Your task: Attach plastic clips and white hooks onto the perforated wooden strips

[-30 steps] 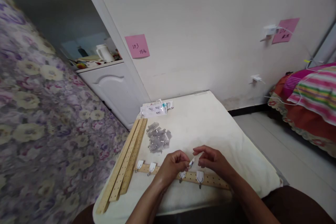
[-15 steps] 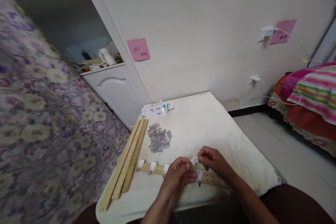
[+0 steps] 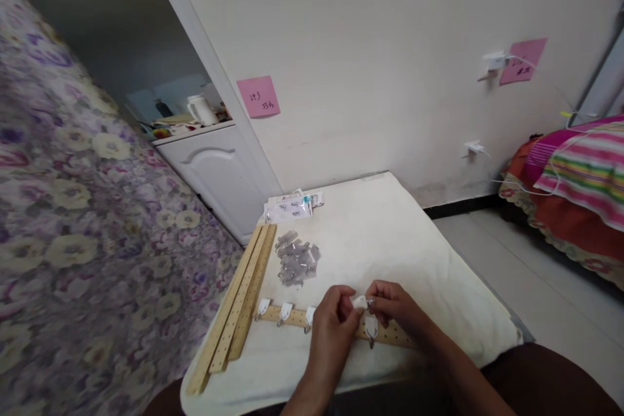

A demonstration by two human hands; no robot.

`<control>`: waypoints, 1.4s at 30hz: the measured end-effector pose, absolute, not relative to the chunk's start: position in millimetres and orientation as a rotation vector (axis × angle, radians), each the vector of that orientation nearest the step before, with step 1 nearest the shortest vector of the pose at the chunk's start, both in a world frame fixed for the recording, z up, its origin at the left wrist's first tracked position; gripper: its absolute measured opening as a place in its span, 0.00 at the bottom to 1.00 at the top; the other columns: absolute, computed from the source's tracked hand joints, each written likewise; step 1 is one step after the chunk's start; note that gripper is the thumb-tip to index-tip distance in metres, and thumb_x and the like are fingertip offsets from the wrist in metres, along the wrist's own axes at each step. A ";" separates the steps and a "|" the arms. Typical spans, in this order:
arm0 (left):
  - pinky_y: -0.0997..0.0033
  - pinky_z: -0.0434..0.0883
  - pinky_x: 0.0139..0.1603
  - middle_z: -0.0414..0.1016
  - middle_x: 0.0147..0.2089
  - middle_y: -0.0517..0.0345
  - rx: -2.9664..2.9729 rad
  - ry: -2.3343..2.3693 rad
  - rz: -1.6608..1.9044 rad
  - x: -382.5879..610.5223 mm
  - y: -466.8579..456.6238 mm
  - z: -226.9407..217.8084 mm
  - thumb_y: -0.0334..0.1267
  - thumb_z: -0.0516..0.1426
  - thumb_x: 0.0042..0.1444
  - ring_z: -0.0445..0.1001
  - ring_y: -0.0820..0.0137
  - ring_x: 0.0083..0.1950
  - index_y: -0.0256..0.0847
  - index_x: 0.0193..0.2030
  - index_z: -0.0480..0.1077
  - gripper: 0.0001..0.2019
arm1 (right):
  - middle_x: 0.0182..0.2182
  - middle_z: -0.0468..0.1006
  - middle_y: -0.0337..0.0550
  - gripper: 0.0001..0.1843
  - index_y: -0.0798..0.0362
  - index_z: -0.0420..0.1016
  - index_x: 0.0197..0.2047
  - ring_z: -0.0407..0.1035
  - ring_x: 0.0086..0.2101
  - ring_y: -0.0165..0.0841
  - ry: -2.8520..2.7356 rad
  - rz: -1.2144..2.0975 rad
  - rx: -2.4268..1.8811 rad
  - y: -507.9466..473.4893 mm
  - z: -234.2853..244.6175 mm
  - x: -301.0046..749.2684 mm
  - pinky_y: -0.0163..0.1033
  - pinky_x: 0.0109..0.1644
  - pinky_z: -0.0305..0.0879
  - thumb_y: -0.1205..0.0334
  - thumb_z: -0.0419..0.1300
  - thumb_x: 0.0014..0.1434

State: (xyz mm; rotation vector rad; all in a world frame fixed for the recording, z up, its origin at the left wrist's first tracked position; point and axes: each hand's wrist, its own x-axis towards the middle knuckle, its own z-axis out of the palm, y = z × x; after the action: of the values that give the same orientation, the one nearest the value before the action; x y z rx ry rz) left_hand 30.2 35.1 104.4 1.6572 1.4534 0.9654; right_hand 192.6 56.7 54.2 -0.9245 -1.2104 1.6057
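My left hand (image 3: 334, 325) and my right hand (image 3: 392, 304) meet over a perforated wooden strip (image 3: 390, 336) lying across the near part of a white table (image 3: 429, 273). Both pinch a small white hook (image 3: 361, 302) between their fingertips, just above the strip. Three white hooks (image 3: 285, 312) sit in the strip to the left of my hands, and one more (image 3: 371, 328) hangs from it under my right hand. A pile of small clear bags of hooks (image 3: 296, 260) lies beyond the strip.
Three long perforated wooden strips (image 3: 238, 305) lie along the table's left edge. Packets (image 3: 290, 207) rest at the far corner. A floral bedcover (image 3: 73, 221) is at left, a white cabinet (image 3: 214, 169) behind, a striped blanket (image 3: 580, 175) at right, with pink notes on the wall.
My hands have drawn together and moved slightly right along the strip; the small white hook is now pinched by both. A third hook on the strip's left part is uncovered.
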 end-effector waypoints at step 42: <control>0.75 0.69 0.27 0.67 0.31 0.66 1.168 1.158 1.067 37.5 29.8 91.0 0.41 0.61 0.50 0.73 0.75 0.26 0.40 0.37 0.64 0.12 | 0.20 0.71 0.34 0.15 0.56 0.73 0.34 0.62 0.19 0.24 -1.263 1.604 -0.867 50.7 60.9 195.8 0.31 0.24 0.57 0.52 0.63 0.52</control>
State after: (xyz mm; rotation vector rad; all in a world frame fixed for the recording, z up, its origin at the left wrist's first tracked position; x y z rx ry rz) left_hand 37.5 29.8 91.0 1.1677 1.1585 1.0670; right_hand 195.8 50.7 60.9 -0.8667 -1.2627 1.6042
